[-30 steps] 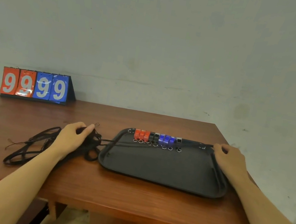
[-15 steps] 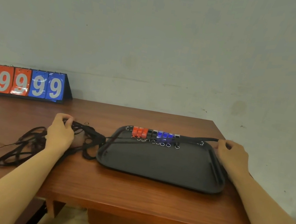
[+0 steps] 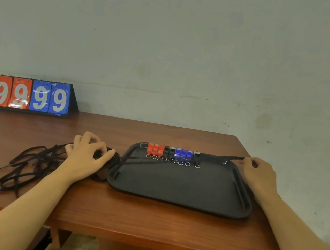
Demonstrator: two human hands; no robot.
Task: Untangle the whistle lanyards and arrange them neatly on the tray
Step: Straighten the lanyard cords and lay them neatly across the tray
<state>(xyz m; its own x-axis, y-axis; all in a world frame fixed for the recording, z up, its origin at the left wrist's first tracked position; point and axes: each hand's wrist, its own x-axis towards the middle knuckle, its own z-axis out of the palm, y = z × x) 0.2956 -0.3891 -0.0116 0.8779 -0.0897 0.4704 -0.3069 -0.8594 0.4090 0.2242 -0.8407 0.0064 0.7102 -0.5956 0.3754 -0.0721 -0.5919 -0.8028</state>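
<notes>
Two hands: we see both resting at the level of the tray (image 3: pixel 179 192), one off each end.
Left hand: the left hand (image 3: pixel 85 155) sits just off the tray's left edge, fingers curled and pinched on black cord at the head of the tangled lanyards (image 3: pixel 23 165).
Right hand: the right hand (image 3: pixel 260 174) is at the tray's far right corner, thumb and fingers closed on the end of a black lanyard (image 3: pixel 228 158) that runs leftward along the far rim.
Whistles: we count a row of whistles (image 3: pixel 173 153) along the tray's far edge, red at left, then black, blue, and a dark one at right, each with a small metal ring toward us.
Tangle: the loose cords lie in a heap on the wooden table (image 3: pixel 145 219), left of the tray; a strand crosses the tray's left rim.
Scoreboard: a flip scoreboard (image 3: pixel 31 95) stands at the table's far left, reading 9 9 9 9.
</notes>
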